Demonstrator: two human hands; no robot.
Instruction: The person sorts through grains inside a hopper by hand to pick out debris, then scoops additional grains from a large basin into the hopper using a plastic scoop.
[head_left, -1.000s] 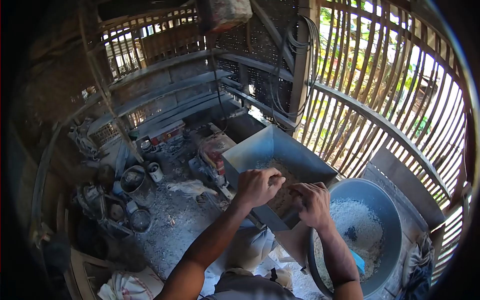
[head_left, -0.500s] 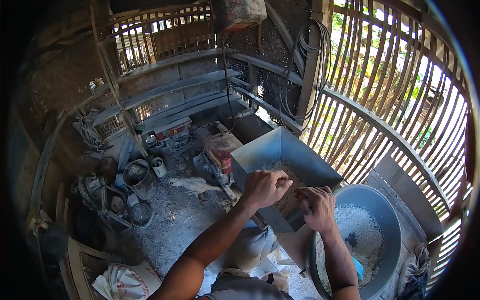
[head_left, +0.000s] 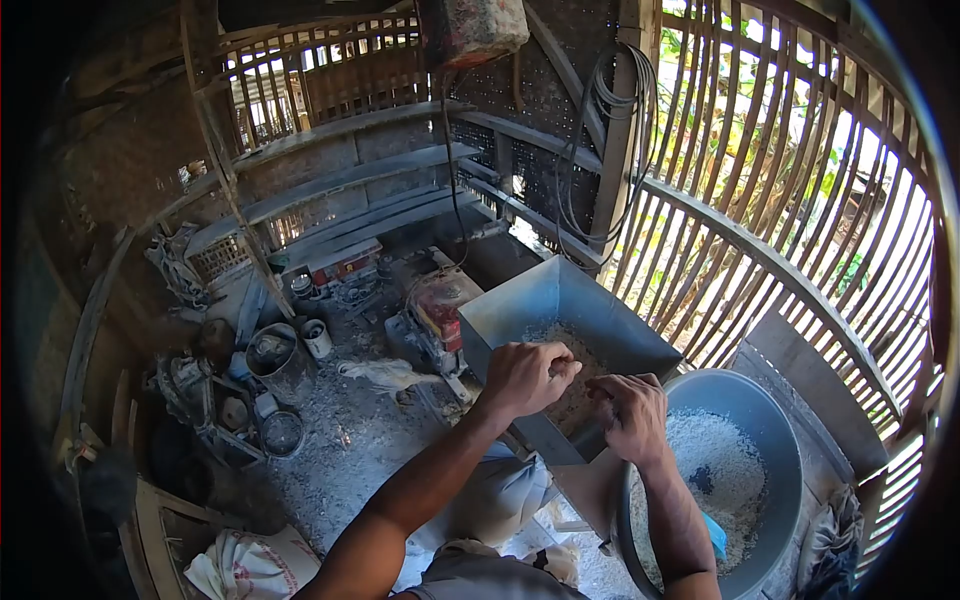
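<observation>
Over the near side of a metal hopper (head_left: 620, 325) are both of my hands. My left hand (head_left: 532, 378) has its fingers curled together; whatever they hold, if anything, is too small to name. Close by on the right, my right hand (head_left: 632, 415) is also closed, its fingertips bent down and partly hidden. Pale grainy material (head_left: 572, 350) lies in the hopper beneath them. A large grey tub (head_left: 785, 440) stands to the right, with whitish grain (head_left: 715, 445) and a blue scoop (head_left: 716, 537) inside, partly behind my right forearm.
A red machine (head_left: 440, 300) sits beyond the hopper. Buckets (head_left: 275, 355) and tools stand on the dusty floor at the left. A white sack (head_left: 255, 568) lies at the lower left. Cables (head_left: 575, 190) hang by a post, beside a slatted wall (head_left: 765, 200).
The view has shifted, so the surroundings sit slightly right and lower than a second ago. Both hands keep nearly the same closed pose over the hopper.
</observation>
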